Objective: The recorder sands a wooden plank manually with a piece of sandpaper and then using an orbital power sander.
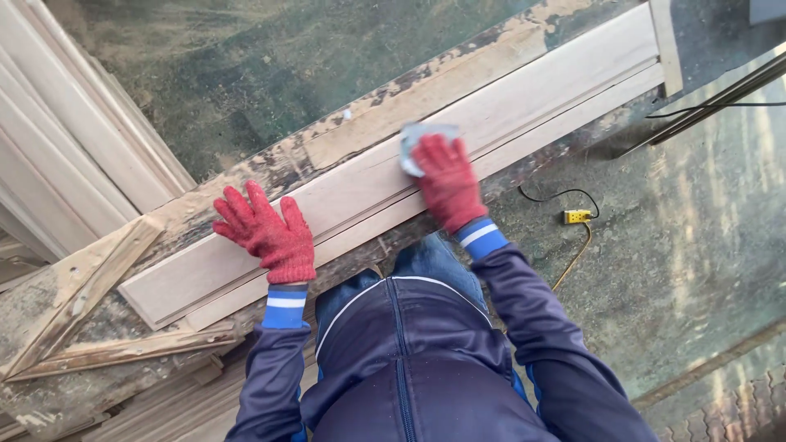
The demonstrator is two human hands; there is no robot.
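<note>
Hiding most of the grey sanding pad (419, 139), right hand (448, 182) fingers press it; left hand (266, 229) splayed.

sanding pad (416, 144): mostly hidden under right hand (446, 182).
stacked mouldings (57, 147): cut by left edge.
black cable (712, 105): runs off right edge.
workbench (246, 176): front hidden by the person's jacket.

A long pale moulded wooden board (360, 184) lies flat and slantwise, a grey sanding pad (413, 139) pressed on it.
</note>
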